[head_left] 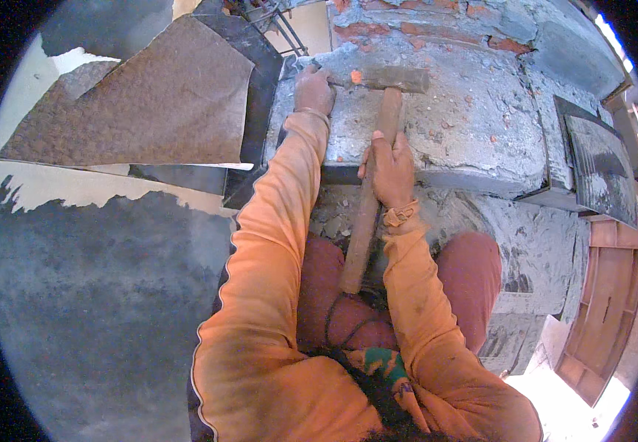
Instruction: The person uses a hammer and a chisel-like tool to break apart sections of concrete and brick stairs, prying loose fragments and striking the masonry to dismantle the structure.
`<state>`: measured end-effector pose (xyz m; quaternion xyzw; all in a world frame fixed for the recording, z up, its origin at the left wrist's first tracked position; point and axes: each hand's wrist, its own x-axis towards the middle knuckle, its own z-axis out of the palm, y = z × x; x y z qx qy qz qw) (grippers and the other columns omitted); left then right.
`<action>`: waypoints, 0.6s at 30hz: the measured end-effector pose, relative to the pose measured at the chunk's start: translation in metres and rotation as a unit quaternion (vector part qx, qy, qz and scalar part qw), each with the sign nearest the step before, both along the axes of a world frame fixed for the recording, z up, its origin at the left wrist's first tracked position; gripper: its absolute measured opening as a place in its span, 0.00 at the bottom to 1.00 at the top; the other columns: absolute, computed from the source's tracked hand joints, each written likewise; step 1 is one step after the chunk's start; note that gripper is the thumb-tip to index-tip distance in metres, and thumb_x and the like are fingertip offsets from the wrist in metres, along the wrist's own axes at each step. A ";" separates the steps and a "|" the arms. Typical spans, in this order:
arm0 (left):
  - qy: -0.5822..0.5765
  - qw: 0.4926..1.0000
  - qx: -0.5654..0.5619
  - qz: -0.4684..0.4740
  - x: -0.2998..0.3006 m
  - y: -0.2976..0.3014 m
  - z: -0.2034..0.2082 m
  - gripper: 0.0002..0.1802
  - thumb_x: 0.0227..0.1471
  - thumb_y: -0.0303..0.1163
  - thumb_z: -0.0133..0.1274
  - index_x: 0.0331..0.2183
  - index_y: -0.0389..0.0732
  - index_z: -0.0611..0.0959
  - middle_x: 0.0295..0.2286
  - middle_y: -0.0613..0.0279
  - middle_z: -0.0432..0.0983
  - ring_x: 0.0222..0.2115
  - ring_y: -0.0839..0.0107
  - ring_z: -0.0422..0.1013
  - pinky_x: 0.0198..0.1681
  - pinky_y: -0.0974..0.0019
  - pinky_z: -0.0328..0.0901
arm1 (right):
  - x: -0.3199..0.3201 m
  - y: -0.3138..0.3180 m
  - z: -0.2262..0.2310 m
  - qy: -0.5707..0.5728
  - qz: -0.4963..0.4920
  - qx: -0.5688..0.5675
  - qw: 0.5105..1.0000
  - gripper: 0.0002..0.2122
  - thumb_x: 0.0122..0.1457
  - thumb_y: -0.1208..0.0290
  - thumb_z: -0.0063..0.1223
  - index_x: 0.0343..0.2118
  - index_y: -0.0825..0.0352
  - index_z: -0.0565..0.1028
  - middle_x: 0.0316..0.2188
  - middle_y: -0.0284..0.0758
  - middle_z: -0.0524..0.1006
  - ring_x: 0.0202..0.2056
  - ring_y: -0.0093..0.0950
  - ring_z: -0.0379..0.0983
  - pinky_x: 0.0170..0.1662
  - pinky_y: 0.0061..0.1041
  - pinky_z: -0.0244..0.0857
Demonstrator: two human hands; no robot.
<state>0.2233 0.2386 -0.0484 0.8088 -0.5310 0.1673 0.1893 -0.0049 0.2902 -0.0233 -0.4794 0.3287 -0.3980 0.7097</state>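
My right hand (392,168) is wrapped round the wooden handle (367,228) of a sledgehammer. Its blocky, dusty head (400,79) is just above a worn concrete ledge (466,125). At the far left of the ledge, my left hand (315,90) is closed on a chisel (337,82), of which only a short dark metal end sticks out toward the hammer head. A small gap separates that end from the head, with an orange-red spot (356,76) between them. My fingers hide the rest of the chisel.
Behind the ledge rises a chipped wall with exposed brick (363,31). A brown sheet (164,103) lies to the left, above a dark panel (105,295). Crumbs litter the ledge. At the right are a dark glossy panel (602,162) and a brown wooden frame (602,309).
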 end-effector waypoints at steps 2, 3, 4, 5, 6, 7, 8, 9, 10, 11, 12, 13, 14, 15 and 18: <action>0.025 1.000 -0.012 0.008 0.002 0.001 0.001 0.14 0.38 0.27 0.52 0.34 0.45 0.82 0.37 0.49 0.72 0.38 0.48 0.70 0.42 0.52 0.65 | -0.001 0.001 0.002 0.008 0.009 -0.007 1.000 0.10 0.61 0.64 0.43 0.31 0.67 0.64 0.16 0.33 0.69 0.14 0.24 0.67 0.18 0.24 0.61; 0.036 0.999 -0.025 0.001 0.002 0.001 0.003 0.14 0.38 0.27 0.52 0.33 0.45 0.82 0.36 0.50 0.72 0.38 0.48 0.70 0.42 0.52 0.66 | 0.000 0.002 0.006 0.008 0.013 -0.009 1.000 0.10 0.61 0.64 0.43 0.31 0.67 0.64 0.16 0.33 0.69 0.14 0.23 0.67 0.18 0.23 0.60; 0.047 0.998 -0.039 -0.007 0.000 0.002 0.003 0.14 0.38 0.27 0.52 0.33 0.45 0.82 0.36 0.50 0.72 0.38 0.48 0.70 0.42 0.52 0.66 | 0.001 0.003 0.009 0.009 0.017 -0.011 1.000 0.10 0.61 0.64 0.43 0.31 0.67 0.64 0.16 0.33 0.69 0.14 0.23 0.67 0.18 0.23 0.60; 0.058 0.997 -0.053 -0.015 -0.001 0.002 0.004 0.13 0.38 0.28 0.52 0.32 0.45 0.82 0.36 0.51 0.72 0.38 0.49 0.70 0.42 0.52 0.66 | 0.004 0.002 0.009 0.020 0.017 -0.016 1.000 0.10 0.61 0.64 0.43 0.31 0.67 0.65 0.16 0.33 0.69 0.14 0.23 0.67 0.18 0.23 0.60; 0.064 0.996 -0.063 -0.012 -0.001 0.003 0.003 0.13 0.38 0.28 0.52 0.32 0.45 0.82 0.36 0.51 0.72 0.38 0.49 0.70 0.42 0.52 0.66 | 0.006 0.001 0.008 0.032 0.019 -0.022 0.999 0.10 0.62 0.64 0.43 0.31 0.67 0.65 0.16 0.33 0.69 0.14 0.23 0.67 0.18 0.23 0.60; 0.070 0.995 -0.074 -0.009 0.000 0.003 0.003 0.13 0.39 0.28 0.52 0.32 0.45 0.82 0.37 0.51 0.71 0.38 0.49 0.70 0.42 0.52 0.66 | 0.007 0.000 0.008 0.044 0.020 -0.028 0.998 0.10 0.62 0.64 0.43 0.31 0.67 0.65 0.16 0.33 0.69 0.14 0.23 0.67 0.18 0.23 0.60; 0.076 0.994 -0.084 -0.007 0.000 0.003 0.003 0.12 0.39 0.29 0.52 0.32 0.46 0.82 0.37 0.51 0.71 0.38 0.49 0.70 0.41 0.52 0.66 | 0.007 -0.002 0.010 0.031 0.014 -0.043 0.998 0.11 0.61 0.64 0.44 0.31 0.68 0.65 0.16 0.33 0.69 0.14 0.24 0.68 0.18 0.24 0.61; 0.084 0.993 -0.077 0.006 0.000 0.003 0.002 0.12 0.40 0.29 0.52 0.32 0.46 0.82 0.37 0.52 0.71 0.38 0.50 0.70 0.42 0.52 0.66 | 0.007 -0.003 0.010 0.019 0.011 -0.055 0.998 0.11 0.61 0.64 0.44 0.32 0.69 0.65 0.16 0.33 0.69 0.15 0.24 0.68 0.18 0.25 0.61; 0.092 0.993 -0.070 0.018 -0.001 0.002 0.002 0.12 0.40 0.29 0.52 0.32 0.46 0.82 0.38 0.52 0.71 0.39 0.50 0.70 0.42 0.52 0.65 | 0.008 -0.005 0.012 0.007 0.007 -0.067 0.998 0.12 0.60 0.63 0.44 0.32 0.69 0.66 0.16 0.34 0.70 0.15 0.25 0.69 0.19 0.26 0.61; 0.100 0.993 -0.063 0.029 -0.001 0.001 0.001 0.11 0.41 0.30 0.52 0.32 0.46 0.82 0.38 0.52 0.71 0.39 0.51 0.70 0.42 0.52 0.65 | 0.006 -0.005 0.015 0.018 0.000 -0.068 0.998 0.12 0.60 0.63 0.44 0.31 0.69 0.66 0.16 0.34 0.70 0.15 0.25 0.69 0.19 0.26 0.62; 0.095 0.993 -0.060 0.032 -0.002 0.001 0.000 0.11 0.41 0.31 0.52 0.32 0.47 0.82 0.38 0.52 0.71 0.39 0.51 0.70 0.42 0.52 0.65 | 0.001 -0.005 0.024 0.031 -0.008 -0.070 0.997 0.12 0.60 0.63 0.44 0.31 0.69 0.66 0.16 0.34 0.70 0.15 0.25 0.69 0.19 0.26 0.62; 0.091 0.994 -0.057 0.034 -0.004 0.000 -0.001 0.11 0.42 0.31 0.53 0.32 0.47 0.82 0.38 0.52 0.71 0.40 0.51 0.70 0.42 0.52 0.65 | -0.002 -0.005 0.029 0.045 -0.016 -0.071 0.996 0.12 0.60 0.63 0.44 0.31 0.69 0.66 0.16 0.33 0.70 0.15 0.25 0.69 0.19 0.27 0.62; 0.086 0.994 -0.054 0.036 -0.005 -0.002 -0.002 0.10 0.42 0.32 0.53 0.32 0.47 0.82 0.37 0.52 0.71 0.40 0.51 0.70 0.43 0.51 0.65 | -0.003 -0.008 0.029 0.048 -0.016 -0.077 0.996 0.11 0.61 0.63 0.44 0.31 0.68 0.66 0.16 0.33 0.69 0.15 0.24 0.68 0.19 0.25 0.62; 0.082 0.993 -0.060 0.057 -0.006 -0.005 -0.003 0.11 0.42 0.33 0.53 0.32 0.47 0.82 0.37 0.52 0.72 0.40 0.51 0.70 0.43 0.51 0.65 | -0.004 -0.010 0.029 0.049 -0.014 -0.083 0.995 0.10 0.62 0.63 0.43 0.31 0.67 0.66 0.17 0.32 0.69 0.15 0.23 0.68 0.19 0.23 0.61; 0.070 0.990 -0.079 0.095 -0.003 -0.019 -0.007 0.12 0.42 0.33 0.53 0.33 0.47 0.82 0.38 0.52 0.72 0.40 0.51 0.70 0.43 0.51 0.65 | -0.010 -0.010 0.041 0.051 -0.013 -0.083 0.995 0.10 0.62 0.63 0.43 0.32 0.65 0.65 0.17 0.32 0.69 0.16 0.22 0.68 0.19 0.21 0.61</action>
